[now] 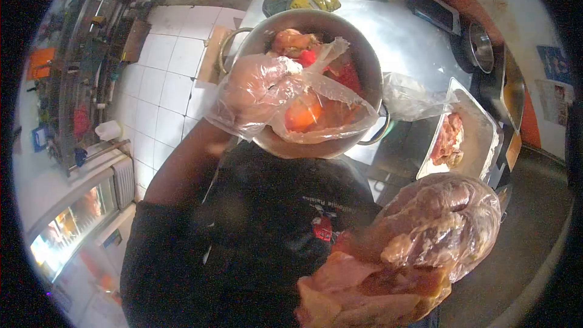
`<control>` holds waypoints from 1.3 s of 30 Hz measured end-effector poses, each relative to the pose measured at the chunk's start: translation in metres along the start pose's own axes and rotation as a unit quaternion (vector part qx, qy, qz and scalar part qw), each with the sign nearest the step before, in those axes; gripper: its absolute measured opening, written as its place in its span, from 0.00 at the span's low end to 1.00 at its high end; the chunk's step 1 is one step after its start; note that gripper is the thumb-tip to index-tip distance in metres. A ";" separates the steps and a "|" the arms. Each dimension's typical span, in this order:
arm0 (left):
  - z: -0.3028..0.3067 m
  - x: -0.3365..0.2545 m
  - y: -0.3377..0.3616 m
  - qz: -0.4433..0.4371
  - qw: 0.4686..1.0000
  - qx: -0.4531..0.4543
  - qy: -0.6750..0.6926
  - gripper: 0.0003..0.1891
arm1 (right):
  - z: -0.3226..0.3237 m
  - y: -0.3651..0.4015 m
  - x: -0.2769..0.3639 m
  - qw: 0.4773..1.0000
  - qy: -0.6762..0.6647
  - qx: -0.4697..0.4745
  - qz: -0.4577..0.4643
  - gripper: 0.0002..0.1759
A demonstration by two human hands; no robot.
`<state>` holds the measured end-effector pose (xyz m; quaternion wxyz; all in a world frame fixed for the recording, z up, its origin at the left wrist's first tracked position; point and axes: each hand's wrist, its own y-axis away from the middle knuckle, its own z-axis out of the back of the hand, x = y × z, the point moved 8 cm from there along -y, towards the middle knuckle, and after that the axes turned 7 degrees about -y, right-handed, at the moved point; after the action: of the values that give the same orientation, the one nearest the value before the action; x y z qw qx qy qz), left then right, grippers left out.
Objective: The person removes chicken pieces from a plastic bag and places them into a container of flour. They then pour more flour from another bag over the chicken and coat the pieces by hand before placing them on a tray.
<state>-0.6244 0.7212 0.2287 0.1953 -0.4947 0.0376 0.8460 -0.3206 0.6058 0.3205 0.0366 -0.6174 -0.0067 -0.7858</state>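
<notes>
While the plastic-covered right hand (446, 225) has its grip clamped on raw meat (370, 285) before the black shirt (261, 231), the head view shows the plastic-covered left hand (258, 88) over the metal pot (367, 54) near the left edge of the desk (401, 33); its grip state cannot be determined. Toward the desk's right edge, a white tray (478, 136) contains a meat piece (448, 140).

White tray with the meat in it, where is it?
In the head view, the white tray is right of the metal pot, just above the right hand.
</notes>
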 end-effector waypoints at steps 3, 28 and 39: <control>0.000 0.000 0.001 -0.005 1.000 -0.002 -0.028 0.09 | -0.001 -0.011 -0.001 1.000 -0.018 -0.012 -0.003 0.34; -0.002 0.010 -0.002 -0.013 0.998 -0.007 -0.060 0.11 | -0.087 -0.089 0.007 0.988 0.009 0.055 0.146 0.22; -0.004 0.008 -0.001 -0.002 0.998 -0.026 -0.066 0.10 | -0.071 -0.060 0.045 0.971 0.097 0.029 0.215 0.18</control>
<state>-0.6242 0.7239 0.2204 0.1858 -0.4431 0.0020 0.8770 -0.4039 0.6592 0.3497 0.2233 -0.5235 0.1068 -0.8153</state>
